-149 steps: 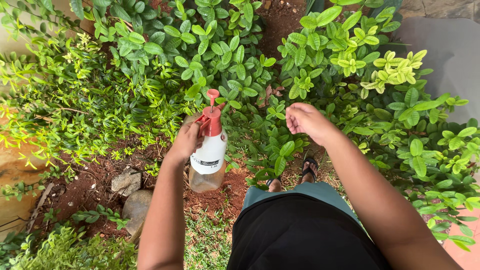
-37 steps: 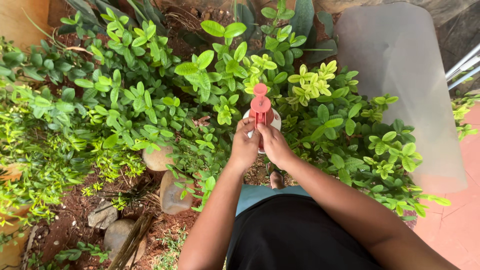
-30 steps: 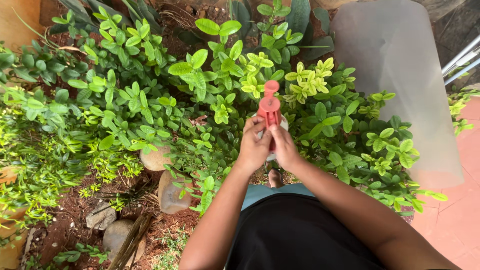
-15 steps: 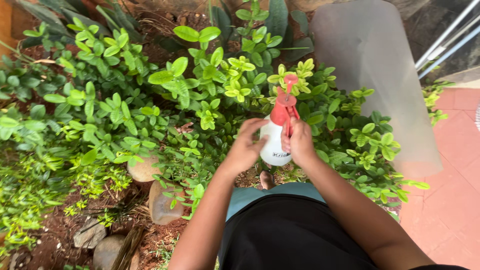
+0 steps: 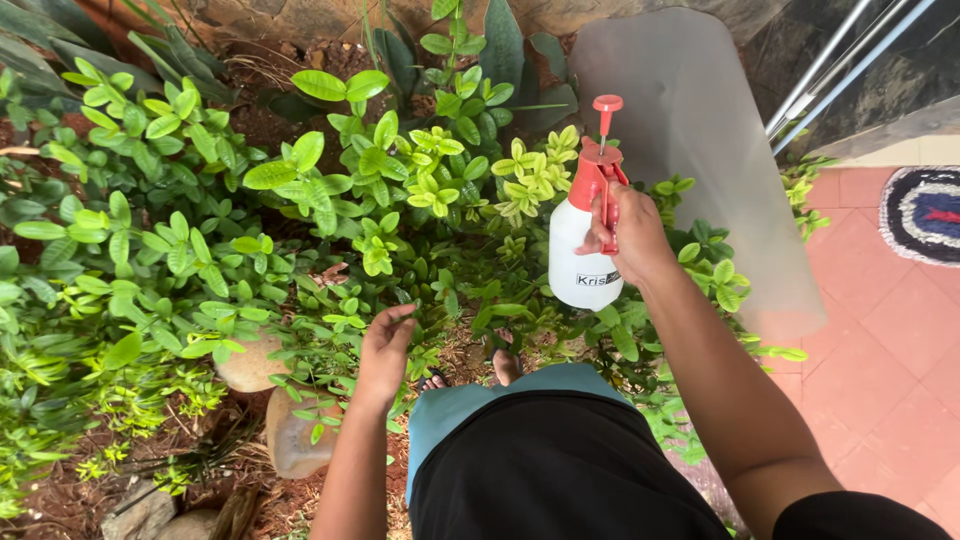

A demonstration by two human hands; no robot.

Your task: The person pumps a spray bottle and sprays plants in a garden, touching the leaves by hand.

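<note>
My right hand grips the red handle of a white spray bottle with a red pump top, held upright above the light green shrubs. My left hand hangs lower, free of the bottle, with fingers loosely curled among the small leaves at the bed's edge. It holds nothing. My feet in sandals show just below the bottle, partly hidden by leaves.
Dense green plants fill the bed to the left. Rounded stones lie in red soil at the lower left. A large grey flat slab stands behind the bottle. Red paving tiles, a round mat and metal rails are on the right.
The bottle passed from both hands into my right hand alone and moved right and up. My left hand let go and dropped down to the left. The view shifted right.
</note>
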